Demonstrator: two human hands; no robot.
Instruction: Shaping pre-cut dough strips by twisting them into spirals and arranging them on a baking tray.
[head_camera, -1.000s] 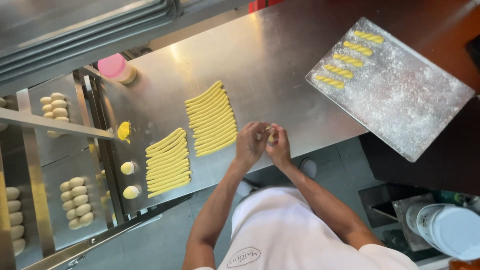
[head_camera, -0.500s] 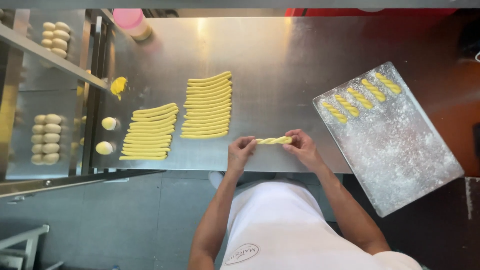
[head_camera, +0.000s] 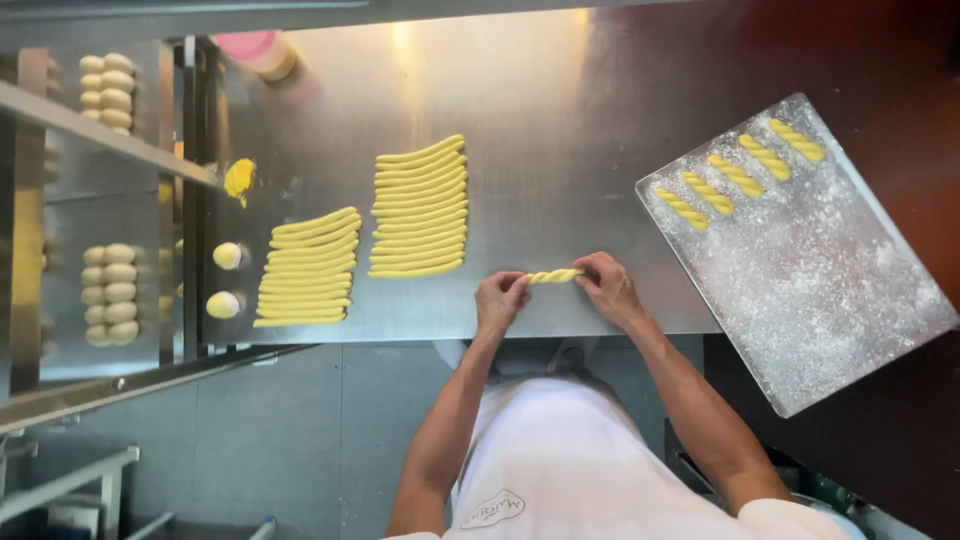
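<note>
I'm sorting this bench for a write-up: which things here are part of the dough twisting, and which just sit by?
In use:
- twisted dough piece, held between left hand and right hand
- floured tray with four finished twists
- two stacks of dough strips

Lying about:
- pink-lidded container
- two dough balls
- yellow dough scrap
- racks of pale rolls

Twisted dough piece (head_camera: 553, 276) sits near the lower middle of the frame, held between the left hand (head_camera: 500, 300) and right hand (head_camera: 608, 288) over the steel table (head_camera: 560, 110). Up and left of it lie two stacks of dough strips (head_camera: 420, 208) (head_camera: 306, 268), with two dough balls (head_camera: 224, 280) further left. The floured tray (head_camera: 830, 290) is on the right, four finished twists (head_camera: 740, 175) along its upper edge.
</note>
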